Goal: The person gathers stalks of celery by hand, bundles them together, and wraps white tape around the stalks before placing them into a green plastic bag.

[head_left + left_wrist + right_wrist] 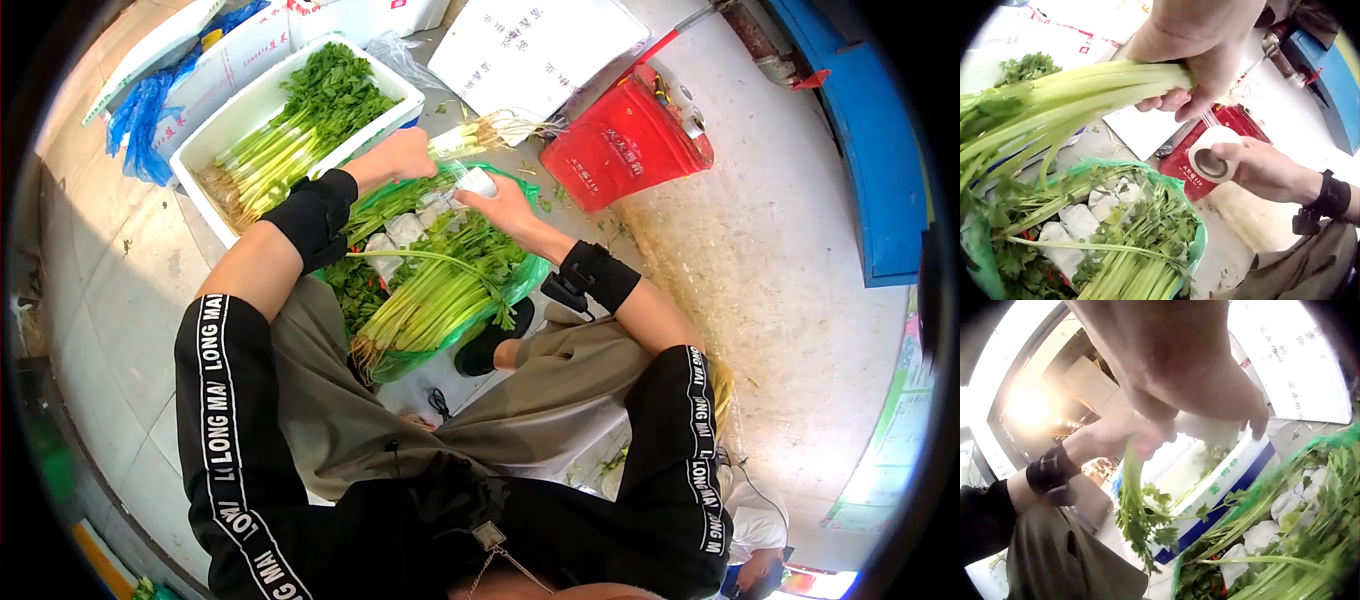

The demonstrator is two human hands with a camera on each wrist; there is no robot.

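Note:
A bunch of celery (1085, 94) is gripped by my left hand (1200, 56), its fingers wrapped around the stalks near the root end. The pale roots (490, 133) stick out past that hand in the head view, and leaves hang on the other side. My right hand (507, 207) holds a roll of clear tape (1230, 136) between thumb and fingers. A short strip of tape (1210, 117) stretches from the roll up toward the bunch. Below both hands lies a green plastic bag (535, 270), spread under more celery (430, 300) and some white wrapped bundles (404, 230).
A white foam box (385, 110) with bunched celery stands at the upper left. Behind are a white lid with writing (530, 50) and a red bucket (620, 150). Blue plastic (140, 130) hangs at far left. Another person (755, 530) shows at the lower right.

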